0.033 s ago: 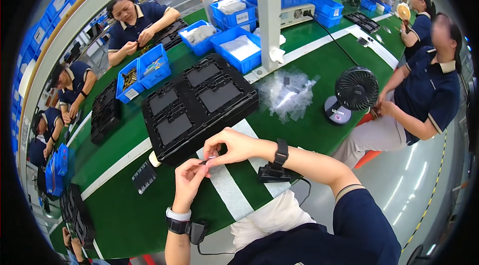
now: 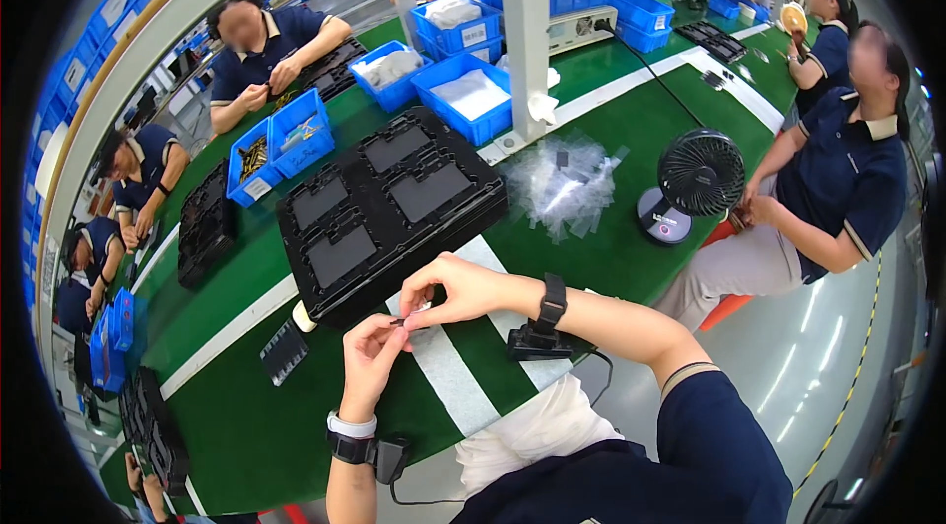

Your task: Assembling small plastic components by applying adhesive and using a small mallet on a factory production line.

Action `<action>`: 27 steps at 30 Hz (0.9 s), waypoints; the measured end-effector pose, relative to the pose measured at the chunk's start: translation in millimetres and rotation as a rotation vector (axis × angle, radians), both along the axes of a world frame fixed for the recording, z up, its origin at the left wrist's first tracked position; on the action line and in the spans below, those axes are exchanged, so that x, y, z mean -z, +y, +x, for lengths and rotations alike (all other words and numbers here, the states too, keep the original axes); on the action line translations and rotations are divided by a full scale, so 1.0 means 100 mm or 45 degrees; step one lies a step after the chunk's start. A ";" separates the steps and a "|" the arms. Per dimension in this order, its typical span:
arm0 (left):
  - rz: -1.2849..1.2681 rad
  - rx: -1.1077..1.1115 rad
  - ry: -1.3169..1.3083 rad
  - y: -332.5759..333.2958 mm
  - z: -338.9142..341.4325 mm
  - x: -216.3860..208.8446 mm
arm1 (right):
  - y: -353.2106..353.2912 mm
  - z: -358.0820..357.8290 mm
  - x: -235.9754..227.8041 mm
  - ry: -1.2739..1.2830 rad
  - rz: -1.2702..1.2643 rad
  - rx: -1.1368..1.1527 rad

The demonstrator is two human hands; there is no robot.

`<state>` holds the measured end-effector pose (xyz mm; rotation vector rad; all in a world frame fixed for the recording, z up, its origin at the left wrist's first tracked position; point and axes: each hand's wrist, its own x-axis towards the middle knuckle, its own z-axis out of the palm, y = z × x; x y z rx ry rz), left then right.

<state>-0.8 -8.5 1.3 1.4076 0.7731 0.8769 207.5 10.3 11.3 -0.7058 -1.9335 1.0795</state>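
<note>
My left hand [image 2: 371, 354] and my right hand [image 2: 455, 289] meet over the table just in front of a black moulded tray [image 2: 367, 220]. A small dark part [image 2: 398, 322] is pinched at the fingertips of both hands; it is too small to tell its kind. The fingers partly cover it. The tray has several rectangular recesses with grey panels and stands on the green table [image 2: 246, 445]. To the left of my hands lies a flat dark piece with rows of slots [image 2: 285, 353].
Crumpled clear film pieces [image 2: 564, 191] and a small black fan [image 2: 690, 184] lie to the right. Blue bins [image 2: 461, 95] stand behind the tray, beside a white post [image 2: 522, 41]. A seated person [image 2: 838, 169] is at the right; other people work across the table.
Almost nothing differs; the view has shifted slightly. Both hands keep the same pinch, with the fingertips barely moved.
</note>
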 end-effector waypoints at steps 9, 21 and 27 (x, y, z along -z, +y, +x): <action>0.111 -0.056 0.146 0.04 0.00 -0.04 | -0.01 0.47 -0.36 0.248 0.151 0.314; -0.066 0.242 -0.113 0.06 0.05 0.00 | -0.48 0.06 -0.30 -0.335 0.586 0.362; -0.038 0.161 -0.089 0.06 0.06 -0.02 | -0.51 0.23 -0.40 -0.151 0.537 0.513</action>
